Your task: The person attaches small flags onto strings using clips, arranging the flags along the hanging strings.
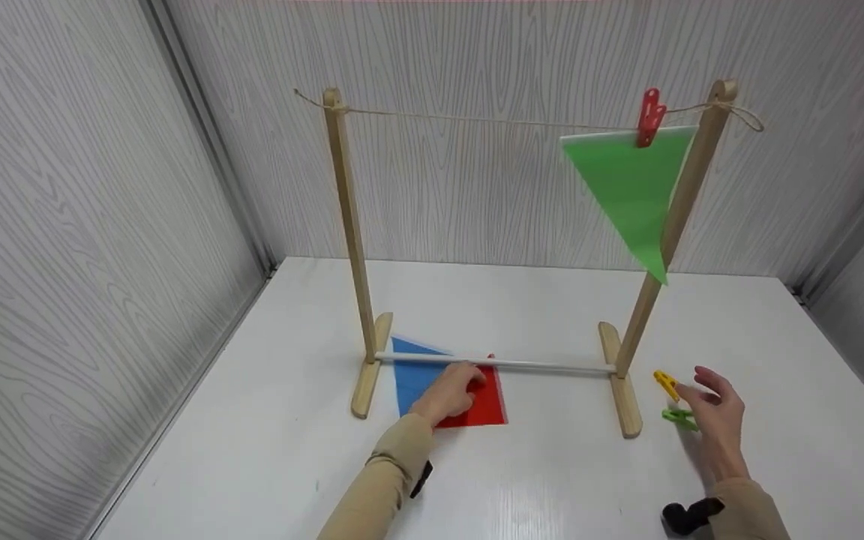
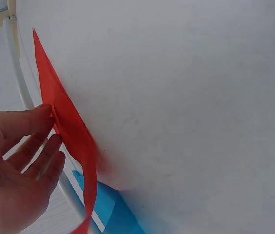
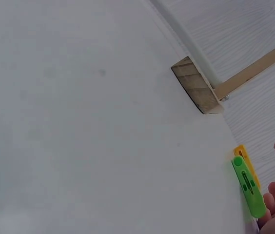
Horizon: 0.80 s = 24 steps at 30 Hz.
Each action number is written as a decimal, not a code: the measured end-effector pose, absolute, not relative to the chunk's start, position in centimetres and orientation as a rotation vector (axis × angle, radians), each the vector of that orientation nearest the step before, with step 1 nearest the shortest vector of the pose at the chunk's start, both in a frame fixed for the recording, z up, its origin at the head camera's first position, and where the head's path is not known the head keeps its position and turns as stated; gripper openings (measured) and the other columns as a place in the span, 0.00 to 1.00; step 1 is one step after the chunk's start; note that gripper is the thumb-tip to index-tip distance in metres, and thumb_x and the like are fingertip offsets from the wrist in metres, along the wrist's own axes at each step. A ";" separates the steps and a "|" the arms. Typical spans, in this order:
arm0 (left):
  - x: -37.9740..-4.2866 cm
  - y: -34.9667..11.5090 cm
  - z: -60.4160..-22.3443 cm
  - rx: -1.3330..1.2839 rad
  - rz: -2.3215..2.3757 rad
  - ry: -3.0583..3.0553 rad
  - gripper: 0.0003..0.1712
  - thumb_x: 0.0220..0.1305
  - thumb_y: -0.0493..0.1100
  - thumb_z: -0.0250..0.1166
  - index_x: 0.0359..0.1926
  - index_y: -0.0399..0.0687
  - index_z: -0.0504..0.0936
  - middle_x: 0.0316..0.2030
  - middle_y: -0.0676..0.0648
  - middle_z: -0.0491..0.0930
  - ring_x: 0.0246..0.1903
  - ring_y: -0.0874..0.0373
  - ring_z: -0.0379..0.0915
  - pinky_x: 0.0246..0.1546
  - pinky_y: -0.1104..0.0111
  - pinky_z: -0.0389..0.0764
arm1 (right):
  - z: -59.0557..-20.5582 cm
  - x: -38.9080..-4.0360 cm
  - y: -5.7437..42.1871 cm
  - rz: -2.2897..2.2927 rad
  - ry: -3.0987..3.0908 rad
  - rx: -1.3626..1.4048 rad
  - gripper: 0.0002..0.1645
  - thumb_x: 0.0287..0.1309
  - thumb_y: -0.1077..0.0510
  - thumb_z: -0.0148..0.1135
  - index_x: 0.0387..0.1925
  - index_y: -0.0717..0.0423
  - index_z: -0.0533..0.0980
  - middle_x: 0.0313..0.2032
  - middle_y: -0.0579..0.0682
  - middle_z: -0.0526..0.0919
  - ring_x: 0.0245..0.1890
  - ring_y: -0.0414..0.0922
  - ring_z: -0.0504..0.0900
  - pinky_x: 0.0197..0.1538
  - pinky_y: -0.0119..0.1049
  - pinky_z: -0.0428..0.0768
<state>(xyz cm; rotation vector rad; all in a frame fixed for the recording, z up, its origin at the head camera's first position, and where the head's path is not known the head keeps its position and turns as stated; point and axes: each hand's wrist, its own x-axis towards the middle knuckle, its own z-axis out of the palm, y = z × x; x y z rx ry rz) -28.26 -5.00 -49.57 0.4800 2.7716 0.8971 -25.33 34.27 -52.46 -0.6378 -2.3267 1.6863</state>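
Your left sleeve (image 1: 372, 491) leads to your left hand (image 1: 448, 390), pinching the red pennant (image 1: 492, 409), well left of your right hand (image 1: 717, 412). That hand, fingers spread, is nearer the yellow clothespin (image 1: 666, 384), just left, its long axis slanting near-right, beyond the green clothespin (image 1: 679, 418).

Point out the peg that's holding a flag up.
The red peg: it clips the green flag to the string. The yellow peg and green peg lie on the table near the right hand.
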 end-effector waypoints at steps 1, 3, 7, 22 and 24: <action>-28.2 -4.9 -49.6 0.486 0.891 2.782 0.18 0.68 0.30 0.58 0.58 0.40 0.79 0.60 0.42 0.74 0.59 0.48 0.68 0.68 0.54 0.72 | -52.5 -25.3 34.3 1.690 -2.328 -0.639 0.35 0.71 0.51 0.57 0.74 0.54 0.61 0.69 0.54 0.66 0.46 0.35 0.69 0.44 0.18 0.70; -28.2 -4.7 -49.8 0.491 0.882 2.798 0.18 0.68 0.30 0.58 0.57 0.41 0.78 0.59 0.43 0.74 0.58 0.49 0.68 0.67 0.55 0.73 | -52.6 -25.3 34.5 1.683 -2.344 -0.640 0.35 0.71 0.51 0.57 0.74 0.54 0.61 0.69 0.54 0.66 0.46 0.36 0.69 0.45 0.20 0.70; -28.3 -4.4 -50.0 0.515 0.819 2.845 0.18 0.69 0.30 0.58 0.58 0.41 0.78 0.60 0.42 0.73 0.59 0.49 0.68 0.67 0.56 0.73 | -52.7 -25.3 34.9 1.686 -2.391 -0.644 0.35 0.72 0.50 0.56 0.74 0.55 0.61 0.71 0.55 0.64 0.48 0.38 0.67 0.48 0.24 0.69; -28.2 -3.9 -49.6 0.589 0.634 2.916 0.15 0.69 0.33 0.62 0.56 0.39 0.82 0.54 0.43 0.78 0.53 0.51 0.71 0.61 0.60 0.77 | -52.7 -25.3 35.7 1.621 -2.496 -0.597 0.35 0.71 0.52 0.57 0.73 0.60 0.61 0.72 0.62 0.62 0.57 0.47 0.64 0.57 0.37 0.65; -28.3 -3.9 -49.6 0.583 0.656 2.912 0.12 0.70 0.35 0.62 0.52 0.39 0.83 0.50 0.43 0.79 0.50 0.52 0.71 0.57 0.60 0.79 | -52.7 -25.3 35.7 1.630 -2.493 -0.609 0.35 0.71 0.51 0.56 0.73 0.60 0.60 0.73 0.61 0.62 0.59 0.48 0.63 0.59 0.38 0.65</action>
